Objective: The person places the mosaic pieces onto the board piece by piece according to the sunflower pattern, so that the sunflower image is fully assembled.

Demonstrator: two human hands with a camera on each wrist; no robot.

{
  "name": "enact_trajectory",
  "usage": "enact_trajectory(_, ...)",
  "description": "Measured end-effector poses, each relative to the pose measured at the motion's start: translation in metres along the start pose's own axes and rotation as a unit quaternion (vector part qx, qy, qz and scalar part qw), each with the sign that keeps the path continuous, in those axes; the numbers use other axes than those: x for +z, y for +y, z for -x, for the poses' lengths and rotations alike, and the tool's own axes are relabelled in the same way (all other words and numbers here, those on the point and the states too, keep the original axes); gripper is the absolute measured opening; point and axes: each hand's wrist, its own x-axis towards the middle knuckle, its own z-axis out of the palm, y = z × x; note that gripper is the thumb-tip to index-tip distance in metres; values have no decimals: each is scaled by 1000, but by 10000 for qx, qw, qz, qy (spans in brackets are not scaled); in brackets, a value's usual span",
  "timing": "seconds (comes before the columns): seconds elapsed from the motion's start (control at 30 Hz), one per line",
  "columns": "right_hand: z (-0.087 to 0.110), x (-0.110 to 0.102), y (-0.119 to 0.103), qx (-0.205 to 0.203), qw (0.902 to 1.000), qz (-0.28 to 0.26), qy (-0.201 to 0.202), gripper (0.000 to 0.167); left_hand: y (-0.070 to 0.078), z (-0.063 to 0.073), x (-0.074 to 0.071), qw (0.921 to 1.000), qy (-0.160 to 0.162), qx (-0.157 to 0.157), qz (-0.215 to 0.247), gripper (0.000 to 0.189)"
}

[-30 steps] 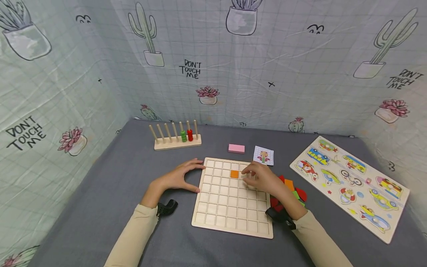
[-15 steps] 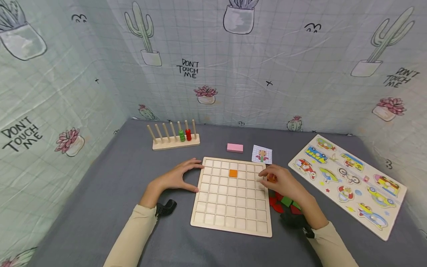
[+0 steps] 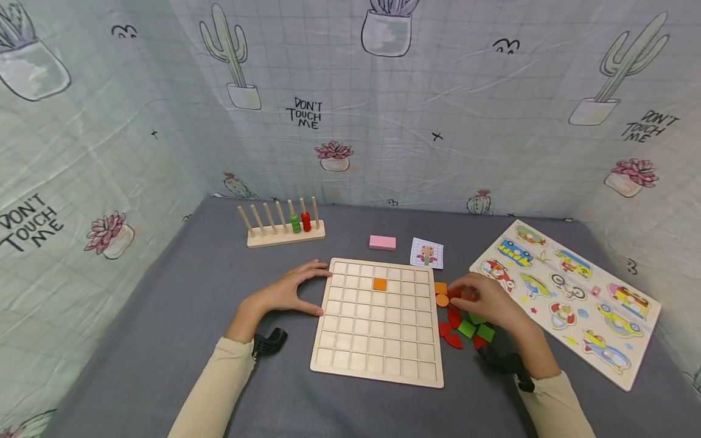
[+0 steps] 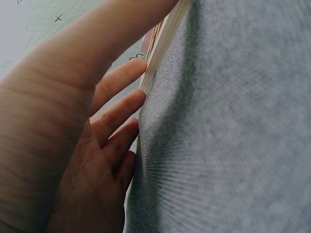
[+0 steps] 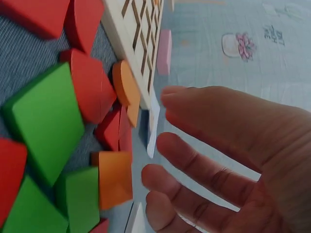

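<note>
A wooden grid board (image 3: 378, 325) lies flat, with one orange square block (image 3: 380, 284) in a cell of its upper part. My left hand (image 3: 285, 295) rests at the board's left edge, thumb and fingers spread along it. Beyond the right edge, my right hand (image 3: 490, 299) is over a pile of loose blocks, fingers slightly bent. The right wrist view shows nothing between its thumb and fingers. Near its fingertips are an orange round block (image 3: 442, 300) and an orange square one (image 3: 440, 288). Green blocks (image 5: 46, 121) and red blocks (image 5: 90, 85) lie below, partly hidden by the hand.
Behind the board are a pink block (image 3: 382, 243) and a pattern card (image 3: 426, 253). A peg stand (image 3: 286, 235) with green and red beads is at the back left. A vehicle puzzle board (image 3: 566, 304) lies at the right, close to the right hand.
My right hand has moved right, from above the grid board to the loose blocks, uncovering the board's right cells and the orange blocks. The left hand keeps its place at the edge.
</note>
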Motion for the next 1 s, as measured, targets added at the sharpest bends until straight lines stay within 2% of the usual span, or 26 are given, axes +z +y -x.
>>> enact_trajectory(0.23, 4, 2, 7, 167, 9995, -181, -195, 21, -1, 1, 0, 10000, -14, -53, -13, 80)
enact_trajectory(0.5, 5, 3, 13, 283, 9991, -107, -285, 19, 0, 0, 0, 10000, -8, 10, 11, 79)
enact_trajectory(1.0, 5, 5, 16, 244, 9988, -89, -407, 16, 0, 0, 0, 10000, -16, -6, -30, 79)
